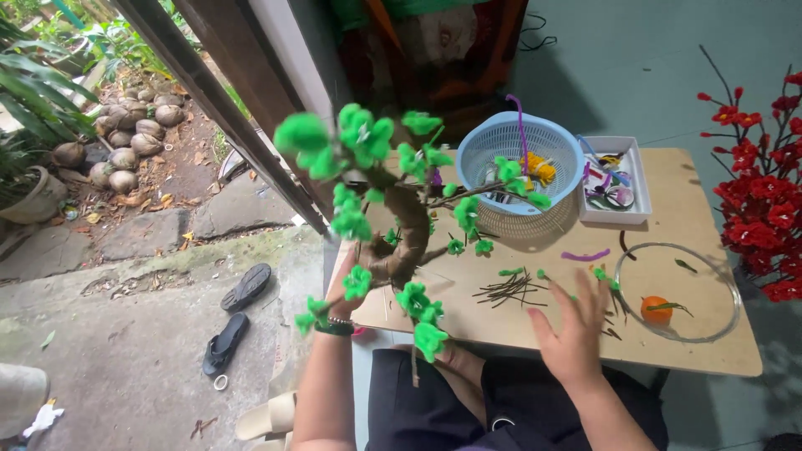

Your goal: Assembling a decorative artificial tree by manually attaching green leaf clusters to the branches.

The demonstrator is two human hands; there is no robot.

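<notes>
The left hand (344, 280) is clamped around the brown trunk of a craft tree (393, 225), held up over the near left edge of the bench (668, 179). The tree looks light, its wire branches bendable and its green pom-pom tufts soft and easily crushed, so the stiff trunk is the safest hold. The right hand (572, 326) hovers open, fingers spread, over the bench beside a pile of twigs (510, 288). A glass bowl (718, 276) holding an orange ball (657, 309) sits right; a blue basket (522, 167) and white tray (639, 188) stand far, close to the branches.
</notes>
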